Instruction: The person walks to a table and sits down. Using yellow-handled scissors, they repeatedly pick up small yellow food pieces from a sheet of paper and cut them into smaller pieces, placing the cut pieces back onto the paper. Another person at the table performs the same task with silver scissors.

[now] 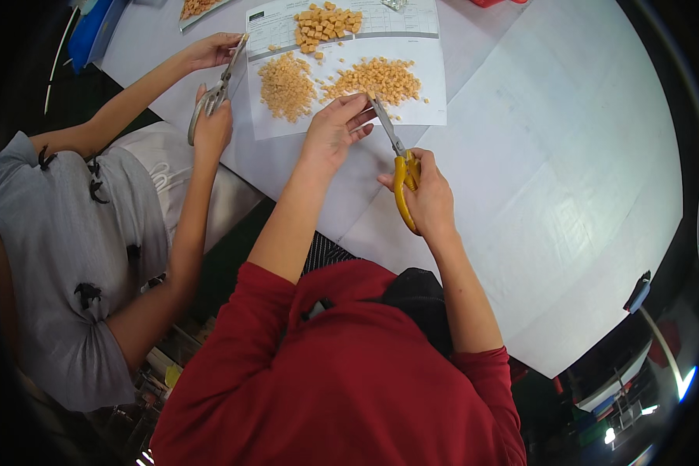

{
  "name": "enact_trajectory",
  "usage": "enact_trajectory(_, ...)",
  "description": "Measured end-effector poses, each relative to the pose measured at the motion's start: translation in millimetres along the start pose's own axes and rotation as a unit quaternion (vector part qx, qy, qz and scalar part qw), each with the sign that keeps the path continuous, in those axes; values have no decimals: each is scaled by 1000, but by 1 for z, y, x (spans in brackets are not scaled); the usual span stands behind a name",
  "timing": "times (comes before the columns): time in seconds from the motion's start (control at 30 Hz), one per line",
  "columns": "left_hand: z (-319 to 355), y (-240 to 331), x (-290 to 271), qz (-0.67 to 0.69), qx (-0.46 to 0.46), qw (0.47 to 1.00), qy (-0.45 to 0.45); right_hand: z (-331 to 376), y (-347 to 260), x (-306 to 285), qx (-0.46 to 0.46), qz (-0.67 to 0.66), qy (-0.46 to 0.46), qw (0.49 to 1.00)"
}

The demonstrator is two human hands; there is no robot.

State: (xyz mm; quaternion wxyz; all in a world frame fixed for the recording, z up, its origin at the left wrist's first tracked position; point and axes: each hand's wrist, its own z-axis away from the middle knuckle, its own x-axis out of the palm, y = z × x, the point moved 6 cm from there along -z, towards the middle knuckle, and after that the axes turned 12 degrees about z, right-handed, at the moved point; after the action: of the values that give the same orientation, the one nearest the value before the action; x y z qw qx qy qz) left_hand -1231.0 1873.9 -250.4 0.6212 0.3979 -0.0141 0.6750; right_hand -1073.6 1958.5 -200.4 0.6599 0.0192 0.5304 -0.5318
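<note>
My right hand (431,198) is wrapped round the yellow handles of a pair of scissors (397,146), whose blades point up and to the left. By the scissors' tip, my left hand (335,128) pinches a small orange-tan piece (371,95), partly hidden by the fingers and blades. Just beyond lies a loose pile of small orange-tan bits (380,80) on printed paper sheets (435,113). To its left is a pile of paler, finer bits (286,85). Larger orange cubes (326,26) are heaped farther back.
On my left, a co-worker in a grey top (93,225) holds grey-handled scissors (211,99) and a small piece close to the sheets. A blue object (92,35) stands at the far left, a red one (489,2) at the back. The white tabletop (567,179) stretches right.
</note>
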Motion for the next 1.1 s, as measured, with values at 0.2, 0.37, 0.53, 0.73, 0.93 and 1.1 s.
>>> enact_trajectory(0.2, 12, -2, -10, 20, 17, 1000, 5, 10, -6, 3, -10, 10, -6, 1000)
enact_trajectory(0.37, 17, 0, -14, 34, 34, 999, -3, 15, -11, 5, -23, 15, -9, 1000)
enact_trajectory(0.53, 22, -4, -17, 31, 61, 997, 21, 16, -12, 7, -22, 40, -4, 999)
enact_trajectory(0.73, 21, -10, -18, 72, 66, 995, 22, 16, -11, 10, -23, 40, -7, 999)
enact_trajectory(0.93, 19, -11, -19, 78, 58, 995, 11, 12, -10, 12, -17, 45, -21, 999)
enact_trajectory(1.1, 17, -11, -18, 73, 72, 995, 18, 10, -10, 13, -15, 31, -26, 999)
